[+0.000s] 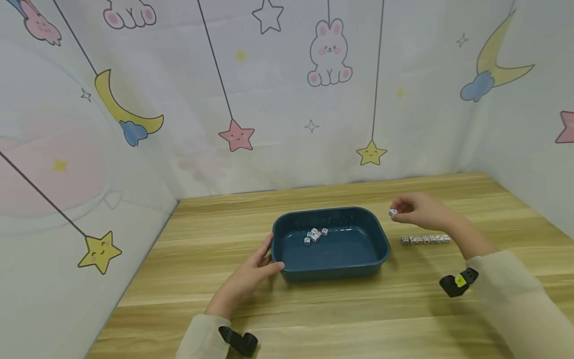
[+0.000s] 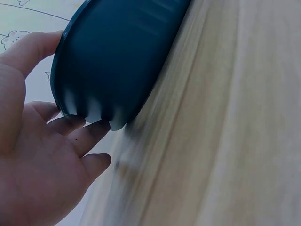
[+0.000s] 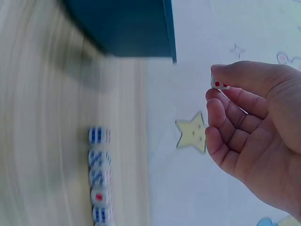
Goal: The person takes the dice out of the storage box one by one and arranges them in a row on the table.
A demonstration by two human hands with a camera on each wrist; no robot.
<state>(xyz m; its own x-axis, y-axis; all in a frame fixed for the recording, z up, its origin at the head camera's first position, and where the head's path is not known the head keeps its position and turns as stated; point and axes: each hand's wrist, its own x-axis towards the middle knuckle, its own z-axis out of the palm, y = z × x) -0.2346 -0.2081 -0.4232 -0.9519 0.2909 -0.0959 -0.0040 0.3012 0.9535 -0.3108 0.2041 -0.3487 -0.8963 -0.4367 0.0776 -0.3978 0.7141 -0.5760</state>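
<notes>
While left hand (image 1: 252, 273) grips teal tray (image 1: 338, 257), right hand (image 1: 423, 210) pinches white die (image 1: 393, 212)

Head cam: die's hovering right of the tray, near a dice row (image 1: 425, 240); loose dice (image 1: 316, 238) inside. Left wrist: fingers loosely bent. Right wrist: thumb and fingertip nearly together, die between.

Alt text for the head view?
A person's right hand pinches a die above a wooden table, near a row of dice; the left hand grips a dark blue tray holding more dice. Behind is a pale cartoon-printed backdrop.
</notes>
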